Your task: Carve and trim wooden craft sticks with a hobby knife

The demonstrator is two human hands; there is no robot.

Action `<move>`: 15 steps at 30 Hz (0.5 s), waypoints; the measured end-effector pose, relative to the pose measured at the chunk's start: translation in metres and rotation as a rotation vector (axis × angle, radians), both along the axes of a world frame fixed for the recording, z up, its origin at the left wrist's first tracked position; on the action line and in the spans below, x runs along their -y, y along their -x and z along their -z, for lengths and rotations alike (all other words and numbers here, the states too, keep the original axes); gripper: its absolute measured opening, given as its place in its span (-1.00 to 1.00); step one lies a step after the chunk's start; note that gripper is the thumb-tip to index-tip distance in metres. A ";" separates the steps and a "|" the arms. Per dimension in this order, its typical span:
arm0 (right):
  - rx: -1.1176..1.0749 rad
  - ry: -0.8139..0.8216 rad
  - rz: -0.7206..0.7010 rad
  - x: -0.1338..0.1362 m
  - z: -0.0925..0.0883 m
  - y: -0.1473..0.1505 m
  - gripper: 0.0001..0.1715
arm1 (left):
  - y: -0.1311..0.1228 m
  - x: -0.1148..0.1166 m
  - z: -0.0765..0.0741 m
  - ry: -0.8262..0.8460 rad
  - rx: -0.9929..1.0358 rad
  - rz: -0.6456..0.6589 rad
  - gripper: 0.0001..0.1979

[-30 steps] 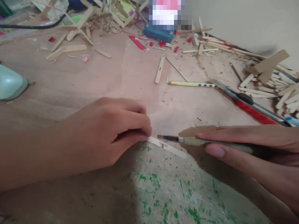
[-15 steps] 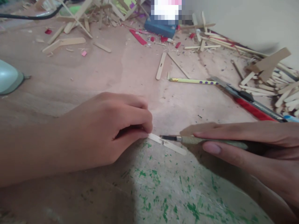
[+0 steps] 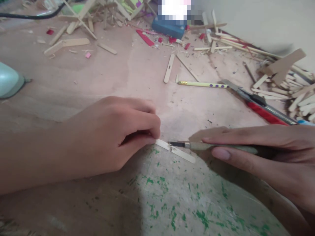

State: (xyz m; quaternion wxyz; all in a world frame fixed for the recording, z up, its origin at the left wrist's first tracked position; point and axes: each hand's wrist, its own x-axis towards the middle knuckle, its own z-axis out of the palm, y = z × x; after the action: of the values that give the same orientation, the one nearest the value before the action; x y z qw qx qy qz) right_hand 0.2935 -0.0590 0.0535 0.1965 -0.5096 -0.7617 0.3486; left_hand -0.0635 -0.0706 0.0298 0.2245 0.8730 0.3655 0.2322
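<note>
My left hand (image 3: 128,127) pinches one end of a popsicle stick (image 3: 183,155) against the table. A dark notch shows across the stick near its middle, and its far end points to the lower right. Between the fingers and thumb of my right hand (image 3: 261,150) is a slim craft knife (image 3: 197,146) with a pale handle. Its dark blade tip lies at the notch; whether it touches the wood I cannot tell.
A red utility knife (image 3: 268,113) and a yellow pencil (image 3: 197,84) lie beyond my right hand. Piled popsicle sticks (image 3: 306,105) stand at the right. A glue gun (image 3: 10,82) juts in from the left. A blue block (image 3: 169,29) and scraps sit at the back.
Almost nothing differs. The craft knife and my right hand have shifted very slightly up and left in view, along with the whole scene.
</note>
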 end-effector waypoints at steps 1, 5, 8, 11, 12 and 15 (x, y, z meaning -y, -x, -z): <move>-0.003 -0.004 -0.001 0.000 0.000 -0.001 -0.71 | 0.000 0.000 0.000 -0.001 0.001 -0.001 -0.70; -0.020 -0.003 -0.018 0.000 -0.001 0.001 -0.73 | 0.000 -0.001 0.000 0.000 -0.009 0.001 -0.68; -0.031 0.015 -0.028 -0.004 -0.003 0.009 -0.83 | 0.001 0.000 -0.001 0.012 0.007 0.010 -0.68; -0.034 0.057 -0.032 -0.007 -0.004 0.013 -0.90 | 0.000 0.000 -0.002 0.048 -0.004 0.008 -0.68; -0.034 0.060 -0.038 -0.007 -0.004 0.013 -0.89 | 0.000 0.000 -0.003 0.056 -0.005 0.004 -0.67; -0.026 0.037 -0.056 -0.006 -0.003 0.008 -0.85 | -0.001 -0.001 -0.003 0.066 -0.003 -0.005 -0.66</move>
State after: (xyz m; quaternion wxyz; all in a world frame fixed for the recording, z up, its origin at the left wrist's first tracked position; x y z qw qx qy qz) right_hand 0.2859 -0.0534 0.0561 0.1871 -0.4869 -0.7666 0.3745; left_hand -0.0620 -0.0698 0.0329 0.2522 0.8645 0.3754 0.2193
